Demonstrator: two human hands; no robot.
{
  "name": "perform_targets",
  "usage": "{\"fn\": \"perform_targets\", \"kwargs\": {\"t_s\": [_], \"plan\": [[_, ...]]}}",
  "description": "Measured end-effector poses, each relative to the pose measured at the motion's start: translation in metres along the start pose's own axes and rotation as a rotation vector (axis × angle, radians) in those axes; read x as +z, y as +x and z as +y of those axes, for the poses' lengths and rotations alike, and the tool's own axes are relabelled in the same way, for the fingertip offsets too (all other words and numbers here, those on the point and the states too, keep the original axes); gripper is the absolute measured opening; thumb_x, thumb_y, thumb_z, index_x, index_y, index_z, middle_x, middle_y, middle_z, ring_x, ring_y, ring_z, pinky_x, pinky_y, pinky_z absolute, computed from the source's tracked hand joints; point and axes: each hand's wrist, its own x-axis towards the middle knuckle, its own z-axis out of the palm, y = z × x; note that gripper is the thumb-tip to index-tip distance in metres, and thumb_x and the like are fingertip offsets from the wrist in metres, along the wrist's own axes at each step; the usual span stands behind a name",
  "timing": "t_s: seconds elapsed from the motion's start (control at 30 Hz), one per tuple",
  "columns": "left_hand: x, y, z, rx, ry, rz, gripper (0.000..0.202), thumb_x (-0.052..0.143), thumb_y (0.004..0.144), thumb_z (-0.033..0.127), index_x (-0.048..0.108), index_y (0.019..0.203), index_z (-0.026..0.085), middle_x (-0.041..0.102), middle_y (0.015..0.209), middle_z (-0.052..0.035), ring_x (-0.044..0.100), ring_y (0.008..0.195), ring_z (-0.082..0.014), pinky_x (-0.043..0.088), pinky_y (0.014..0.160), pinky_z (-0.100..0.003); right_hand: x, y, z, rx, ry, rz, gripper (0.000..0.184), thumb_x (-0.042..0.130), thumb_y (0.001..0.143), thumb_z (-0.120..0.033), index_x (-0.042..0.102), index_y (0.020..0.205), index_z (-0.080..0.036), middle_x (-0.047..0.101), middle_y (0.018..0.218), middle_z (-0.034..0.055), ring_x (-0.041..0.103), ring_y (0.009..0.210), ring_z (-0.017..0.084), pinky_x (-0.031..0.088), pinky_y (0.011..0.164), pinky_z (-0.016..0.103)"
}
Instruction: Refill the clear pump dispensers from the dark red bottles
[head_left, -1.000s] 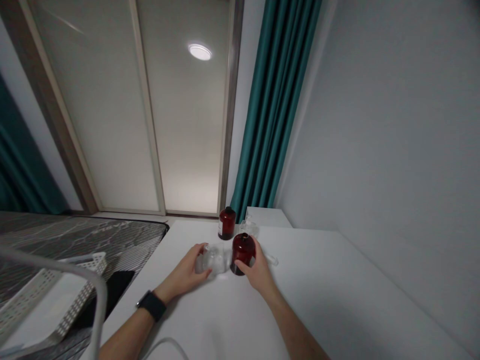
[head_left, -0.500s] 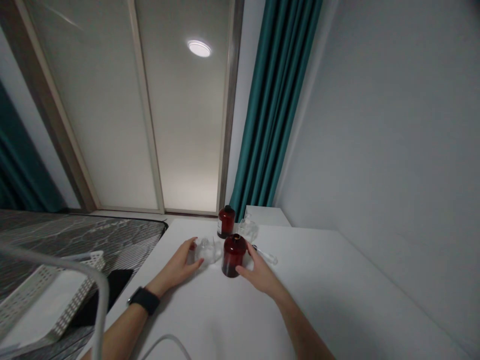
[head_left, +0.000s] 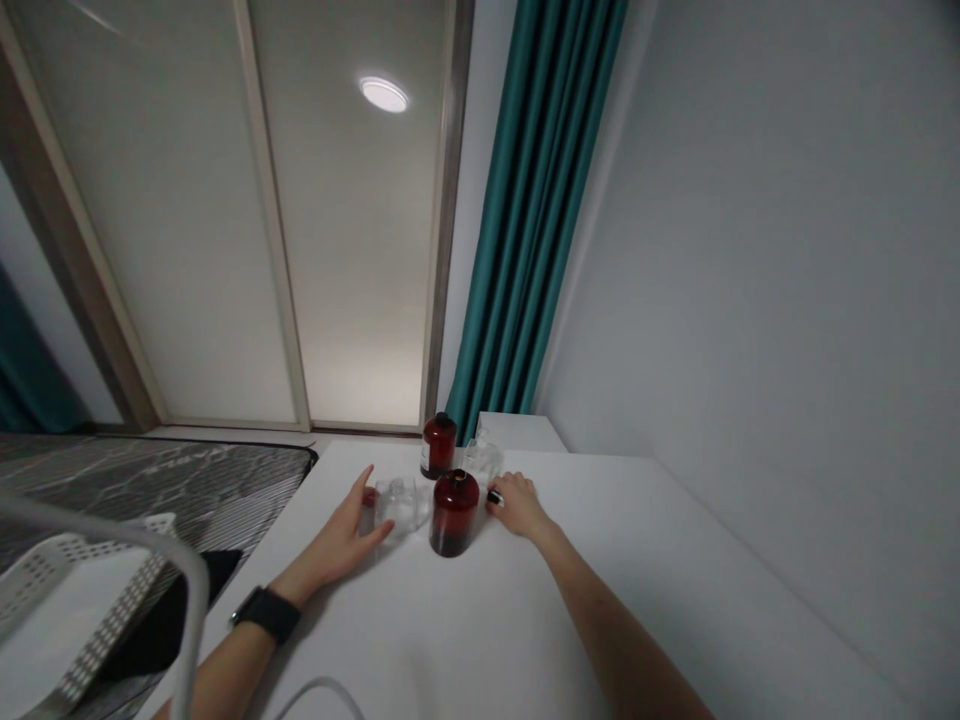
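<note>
My left hand (head_left: 343, 535), with a dark watch on its wrist, lies on the table with thumb and fingers apart beside a clear glass container (head_left: 397, 503). Something small and dark red shows by its fingers. My right hand (head_left: 517, 505) is closed over a slim object with a black end (head_left: 494, 497); most of that object is hidden under the palm. Between the hands stands an upright dark red-brown bottle (head_left: 454, 518) with an open neck. Behind it is a second red-brown bottle (head_left: 438, 450) with a black top and a pale label. A clear glass bottle (head_left: 482, 457) stands next to that one.
The white table (head_left: 480, 630) meets a grey wall on the right. A grey curved tube (head_left: 196, 600) crosses the left foreground, and a thin cable (head_left: 322, 684) lies at the front. Lower left is a white perforated basket (head_left: 112, 640). A white box-like surface (head_left: 521, 432) stands behind the table.
My right hand has left the front red-brown bottle, moved right and closed over the slim black-ended object. My left hand stays open by the clear container. The view has shifted slightly.
</note>
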Motion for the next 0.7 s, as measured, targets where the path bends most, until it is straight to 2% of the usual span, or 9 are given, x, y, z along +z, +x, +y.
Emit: {"fn": "perform_targets", "kwargs": {"t_s": [0.1,0.13,0.2,0.3,0.43,0.57,0.7], "plan": [[-0.004,-0.001,0.004,0.050,0.027,0.032,0.084,0.053,0.093,0.047,0.007,0.156,0.017,0.054,0.129,-0.0165,0.059,0.117,-0.0311,0.044,0.106,-0.056,0.002,-0.002,0.000,-0.020,-0.009,-0.015,0.032,0.061,0.097,-0.036,0.060,0.124,-0.019,0.061,0.127,0.0091,0.064,0.106,0.023,0.055,0.090,0.045],[-0.005,-0.002,0.007,0.086,0.048,0.050,0.082,0.052,0.093,0.046,0.007,0.156,0.018,0.052,0.131,-0.0168,0.058,0.118,-0.0317,0.044,0.106,-0.057,0.002,-0.004,0.000,-0.030,-0.001,-0.011,0.032,0.061,0.097,-0.035,0.060,0.124,-0.019,0.062,0.127,0.0091,0.064,0.106,0.023,0.056,0.089,0.044],[-0.006,-0.004,0.016,0.173,0.094,0.096,0.080,0.053,0.093,0.044,0.010,0.156,0.019,0.050,0.133,-0.0167,0.055,0.122,-0.0333,0.042,0.107,-0.058,0.001,-0.008,-0.001,-0.049,0.034,0.007,0.020,0.066,0.092,-0.026,0.066,0.111,-0.019,0.067,0.115,0.0080,0.063,0.105,0.025,0.052,0.092,0.045],[-0.006,-0.006,0.042,0.301,0.140,0.149,0.075,0.056,0.092,0.036,0.018,0.155,0.022,0.050,0.135,-0.0155,0.051,0.125,-0.0343,0.042,0.109,-0.056,-0.003,-0.012,-0.003,-0.085,0.129,0.057,0.015,0.067,0.082,-0.009,0.070,0.092,-0.020,0.069,0.094,0.0062,0.062,0.097,0.025,0.048,0.090,0.044],[-0.001,-0.001,0.086,0.412,0.165,0.080,0.070,0.059,0.090,0.029,0.026,0.152,0.021,0.049,0.140,-0.0162,0.048,0.128,-0.0344,0.042,0.109,-0.054,-0.013,-0.010,-0.008,-0.156,0.320,0.144,0.017,0.063,0.078,-0.009,0.068,0.090,-0.020,0.067,0.089,0.0034,0.061,0.087,0.021,0.048,0.083,0.036],[0.011,0.013,0.111,0.376,0.153,0.073,0.067,0.064,0.088,0.032,0.034,0.147,0.019,0.052,0.136,-0.0175,0.050,0.126,-0.0347,0.043,0.108,-0.055,-0.024,-0.003,-0.017,-0.174,0.524,0.261,0.020,0.059,0.081,-0.018,0.065,0.100,-0.020,0.066,0.094,0.0036,0.061,0.085,0.020,0.050,0.082,0.036],[0.027,0.019,0.113,0.330,0.169,0.115,0.065,0.071,0.083,0.036,0.045,0.140,0.018,0.057,0.132,-0.0172,0.055,0.122,-0.0362,0.046,0.102,-0.055,-0.033,-0.001,-0.036,-0.142,0.711,0.369,0.018,0.054,0.089,-0.029,0.061,0.103,-0.020,0.067,0.102,0.0071,0.064,0.092,0.021,0.052,0.079,0.035]]}}
